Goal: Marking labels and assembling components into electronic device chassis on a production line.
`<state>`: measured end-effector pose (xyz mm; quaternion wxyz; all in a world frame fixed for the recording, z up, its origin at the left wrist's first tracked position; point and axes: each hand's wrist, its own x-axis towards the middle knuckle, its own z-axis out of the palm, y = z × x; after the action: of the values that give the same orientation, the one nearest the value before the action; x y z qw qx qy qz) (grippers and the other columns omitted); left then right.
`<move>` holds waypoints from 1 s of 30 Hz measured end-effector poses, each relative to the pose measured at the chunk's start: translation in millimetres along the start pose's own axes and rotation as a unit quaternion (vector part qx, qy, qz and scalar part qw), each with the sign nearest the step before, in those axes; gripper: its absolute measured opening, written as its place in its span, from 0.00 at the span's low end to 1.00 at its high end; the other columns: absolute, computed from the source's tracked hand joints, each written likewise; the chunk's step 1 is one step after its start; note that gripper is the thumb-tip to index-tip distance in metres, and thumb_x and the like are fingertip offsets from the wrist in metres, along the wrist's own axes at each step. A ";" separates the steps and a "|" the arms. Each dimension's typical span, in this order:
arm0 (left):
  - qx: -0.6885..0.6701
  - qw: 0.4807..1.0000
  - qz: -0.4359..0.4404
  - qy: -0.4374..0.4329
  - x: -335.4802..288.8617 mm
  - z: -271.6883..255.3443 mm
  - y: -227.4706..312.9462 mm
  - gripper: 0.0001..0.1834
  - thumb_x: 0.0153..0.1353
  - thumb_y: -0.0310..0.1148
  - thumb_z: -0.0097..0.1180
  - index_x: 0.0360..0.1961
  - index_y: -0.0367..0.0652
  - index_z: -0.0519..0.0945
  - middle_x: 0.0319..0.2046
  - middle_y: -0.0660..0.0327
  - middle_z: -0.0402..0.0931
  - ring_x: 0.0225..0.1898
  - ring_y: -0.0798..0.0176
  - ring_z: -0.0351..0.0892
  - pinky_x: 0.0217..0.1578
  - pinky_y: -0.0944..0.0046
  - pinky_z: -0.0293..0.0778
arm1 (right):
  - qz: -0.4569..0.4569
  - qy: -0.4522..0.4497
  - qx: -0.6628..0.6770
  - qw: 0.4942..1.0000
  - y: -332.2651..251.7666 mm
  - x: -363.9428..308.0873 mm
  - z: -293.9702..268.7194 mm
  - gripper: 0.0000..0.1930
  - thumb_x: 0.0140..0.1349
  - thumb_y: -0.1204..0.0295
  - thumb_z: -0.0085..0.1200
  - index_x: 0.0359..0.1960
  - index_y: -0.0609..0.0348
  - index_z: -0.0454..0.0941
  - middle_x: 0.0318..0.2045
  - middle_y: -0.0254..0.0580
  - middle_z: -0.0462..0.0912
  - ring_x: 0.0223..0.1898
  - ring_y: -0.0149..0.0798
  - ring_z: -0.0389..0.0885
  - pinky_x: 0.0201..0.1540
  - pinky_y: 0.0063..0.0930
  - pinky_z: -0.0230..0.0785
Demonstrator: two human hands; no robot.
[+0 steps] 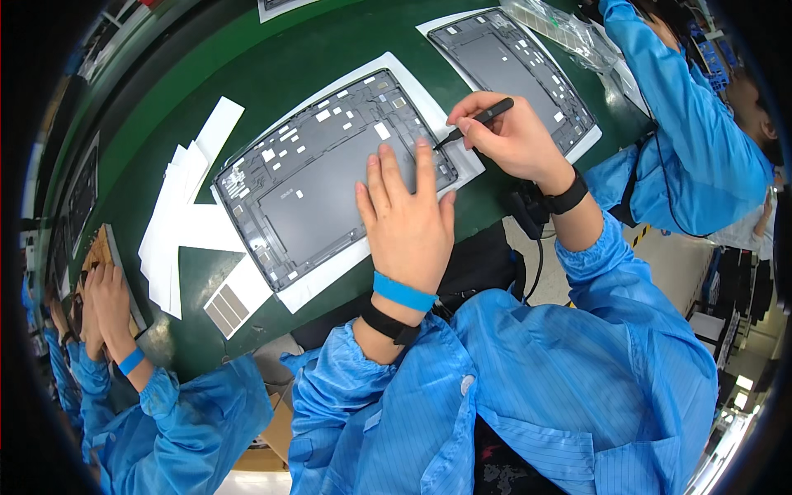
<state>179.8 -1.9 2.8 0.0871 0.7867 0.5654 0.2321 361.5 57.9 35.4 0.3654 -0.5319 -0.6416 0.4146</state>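
Blue striped smock sleeves are worn on both forearms. The left wrist is circled by a bright blue band and a black strap. The left hand is released, its fingers extended and laid over the lower right part of a dark grey, flat rectangular device shell dotted with small white patches. This shell is set at a slant on a white sheet, which is spread on a dark green tabletop. In the right hand, a slim black pen-shaped tool is gripped between thumb and fingers, its tip pointed down at the shell's right end; whether contact is made cannot be told. To the left, a white card with grey rectangular panels is placed near the shell's corner, and long white paper strips are fanned out beyond it. Farther off, at the upper right, a second dark grey shell is laid on white sheeting, with a crumpled clear plastic bag beside it.
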 end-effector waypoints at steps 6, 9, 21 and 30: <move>0.069 0.997 0.018 0.011 5.1 13.4 10.5 0.35 0.57 0.53 0.62 0.58 0.39 0.76 0.64 0.46 0.64 0.67 0.40 0.59 0.60 0.30 0.59 | 0.006 0.006 0.010 1.000 4.1 -2.9 2.4 0.08 0.63 0.73 0.52 0.37 0.65 0.80 0.24 0.32 0.79 0.26 0.22 0.74 0.29 0.19 0.67; 0.111 0.992 0.054 -0.017 12.9 9.7 14.7 0.34 0.56 0.53 0.62 0.56 0.38 0.77 0.64 0.49 0.65 0.68 0.41 0.58 0.60 0.30 0.58 | 0.014 0.191 0.042 0.981 -1.7 -10.4 -4.4 0.11 0.68 0.70 0.51 0.36 0.66 0.80 0.25 0.37 0.81 0.23 0.21 0.74 0.26 0.16 0.65; 0.049 0.961 -0.215 0.165 -16.5 -92.0 -67.7 0.22 0.65 0.36 0.56 0.51 0.28 0.73 0.46 0.39 0.72 0.48 0.37 0.71 0.49 0.46 0.68 | -0.107 0.112 -0.161 0.975 9.4 -40.6 28.0 0.20 0.60 0.75 0.59 0.56 0.58 0.76 0.46 0.52 0.80 0.53 0.54 0.76 0.56 0.38 0.69; 0.188 0.952 -0.241 -0.003 -34.2 -82.9 -128.9 0.15 0.67 0.36 0.50 0.35 0.31 0.76 0.35 0.42 0.77 0.38 0.36 0.75 0.40 0.45 0.71 | -0.199 0.145 -0.196 0.949 10.5 -38.6 41.5 0.16 0.57 0.83 0.55 0.49 0.61 0.78 0.38 0.49 0.80 0.45 0.51 0.76 0.48 0.41 0.70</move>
<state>23.3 0.4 14.9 -0.0077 0.6295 0.7716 0.0914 334.2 14.8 8.6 0.4181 -0.5091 -0.7430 0.1182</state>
